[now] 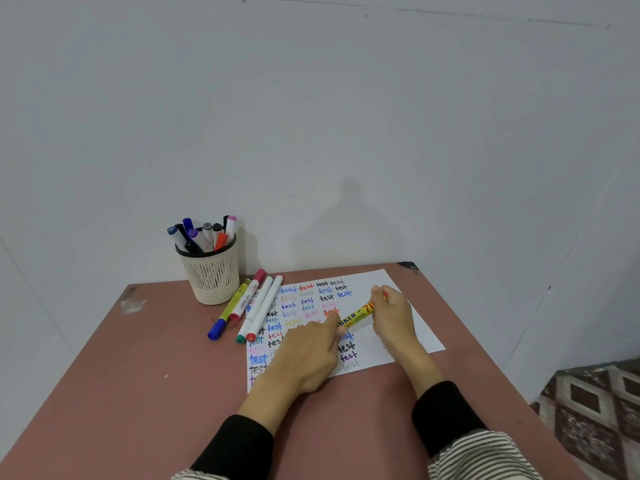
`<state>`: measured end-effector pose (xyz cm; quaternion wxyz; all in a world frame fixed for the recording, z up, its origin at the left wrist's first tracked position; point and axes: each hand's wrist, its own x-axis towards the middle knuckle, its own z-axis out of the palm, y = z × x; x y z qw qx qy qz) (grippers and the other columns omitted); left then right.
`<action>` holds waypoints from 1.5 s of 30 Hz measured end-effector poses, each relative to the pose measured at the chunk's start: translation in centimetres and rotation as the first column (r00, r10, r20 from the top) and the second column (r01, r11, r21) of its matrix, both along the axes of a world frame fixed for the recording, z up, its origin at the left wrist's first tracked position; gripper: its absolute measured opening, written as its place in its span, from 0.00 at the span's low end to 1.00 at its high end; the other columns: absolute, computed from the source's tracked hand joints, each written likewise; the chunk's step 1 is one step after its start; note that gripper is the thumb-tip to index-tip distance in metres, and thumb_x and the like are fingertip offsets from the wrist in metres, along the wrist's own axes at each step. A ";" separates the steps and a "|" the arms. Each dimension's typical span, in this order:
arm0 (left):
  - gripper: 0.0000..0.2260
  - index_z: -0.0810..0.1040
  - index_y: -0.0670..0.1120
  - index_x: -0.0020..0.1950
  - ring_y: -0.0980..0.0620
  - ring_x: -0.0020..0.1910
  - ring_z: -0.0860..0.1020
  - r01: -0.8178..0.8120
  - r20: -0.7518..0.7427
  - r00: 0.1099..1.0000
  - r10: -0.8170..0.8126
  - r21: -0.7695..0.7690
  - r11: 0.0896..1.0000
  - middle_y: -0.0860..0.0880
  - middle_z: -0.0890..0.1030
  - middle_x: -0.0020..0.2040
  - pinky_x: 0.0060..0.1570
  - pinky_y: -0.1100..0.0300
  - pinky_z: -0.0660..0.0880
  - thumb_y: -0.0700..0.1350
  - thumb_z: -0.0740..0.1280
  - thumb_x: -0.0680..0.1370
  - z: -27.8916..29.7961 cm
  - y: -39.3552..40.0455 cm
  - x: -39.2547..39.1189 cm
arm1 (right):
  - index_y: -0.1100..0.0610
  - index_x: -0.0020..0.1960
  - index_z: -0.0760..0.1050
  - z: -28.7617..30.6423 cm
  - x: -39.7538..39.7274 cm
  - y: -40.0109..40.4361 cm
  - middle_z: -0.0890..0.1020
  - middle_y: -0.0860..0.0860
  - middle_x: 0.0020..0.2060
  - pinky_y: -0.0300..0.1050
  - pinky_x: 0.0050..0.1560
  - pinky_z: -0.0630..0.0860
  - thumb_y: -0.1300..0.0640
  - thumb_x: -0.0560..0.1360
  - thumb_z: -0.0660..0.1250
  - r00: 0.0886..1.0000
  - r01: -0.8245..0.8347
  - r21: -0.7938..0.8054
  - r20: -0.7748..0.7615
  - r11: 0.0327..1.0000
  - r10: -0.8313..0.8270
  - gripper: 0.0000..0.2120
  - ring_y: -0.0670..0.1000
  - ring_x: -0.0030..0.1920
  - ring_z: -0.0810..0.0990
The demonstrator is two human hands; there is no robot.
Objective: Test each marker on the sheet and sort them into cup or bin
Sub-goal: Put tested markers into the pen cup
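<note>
From my head camera, I have the yellow marker [360,315] held across the sheet [377,289] between both hands. My right hand [393,315] wraps its fingers round the barrel near the far end, and my left hand [313,344] pinches the near end, where the cap or tip should be; I cannot see which, as my fingers cover it. I judge I am either pulling the cap off or pressing it back on, which is why both hands share one marker.

The sheet lies on the worktop [156,375], already filled with rows of "test" in many colours. Four untested-looking markers [249,308] lie side by side just left of the sheet, within easy reach. The cup [212,277] behind them holds the ones I take to be keepers. No bin shows.
</note>
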<state>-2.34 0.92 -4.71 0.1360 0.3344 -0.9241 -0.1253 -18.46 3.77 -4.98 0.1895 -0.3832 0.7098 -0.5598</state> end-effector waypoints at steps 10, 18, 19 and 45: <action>0.14 0.65 0.50 0.52 0.50 0.32 0.71 0.043 -0.141 0.989 -0.039 0.026 0.999 0.51 0.70 0.31 0.37 0.54 0.69 0.57 0.46 0.84 -0.4 0.4 -0.3 | 0.59 0.38 0.67 1.5 -0.1 1.0 0.63 0.47 0.24 0.38 0.24 0.57 0.53 0.80 0.64 0.935 -0.040 -0.217 0.337 0.975 0.113 0.15 0.46 0.24 0.58; 0.10 0.69 0.57 0.60 0.58 0.43 0.72 0.075 -0.321 0.945 -0.059 0.036 0.997 0.56 0.74 0.43 0.42 0.62 0.68 0.57 0.53 0.83 -0.6 -0.3 -0.1 | 0.56 0.49 0.83 1.3 0.6 0.5 0.60 0.48 0.26 0.38 0.24 0.53 0.37 0.79 0.56 0.831 -0.274 -0.122 0.469 0.954 0.299 0.26 0.46 0.26 0.55; 0.11 0.67 0.58 0.64 0.59 0.47 0.71 0.063 -0.371 0.928 -0.025 0.091 0.994 0.58 0.73 0.46 0.46 0.66 0.67 0.55 0.55 0.83 -0.7 -0.4 0.1 | 0.57 0.48 0.84 1.4 0.3 0.6 0.60 0.48 0.26 0.38 0.24 0.52 0.37 0.80 0.53 0.833 -0.244 -0.153 0.473 0.958 0.288 0.29 0.46 0.26 0.55; 0.15 0.67 0.54 0.62 0.67 0.50 0.79 -0.004 -0.666 0.605 0.436 0.546 0.838 0.55 0.80 0.55 0.48 0.72 0.74 0.39 0.64 0.80 -1.3 -3.5 0.5 | 0.61 0.36 0.74 0.1 -0.7 -1.8 0.81 0.55 0.30 0.33 0.33 0.70 0.53 0.77 0.69 0.992 -0.074 -0.027 0.105 0.997 0.076 0.15 0.39 0.26 0.75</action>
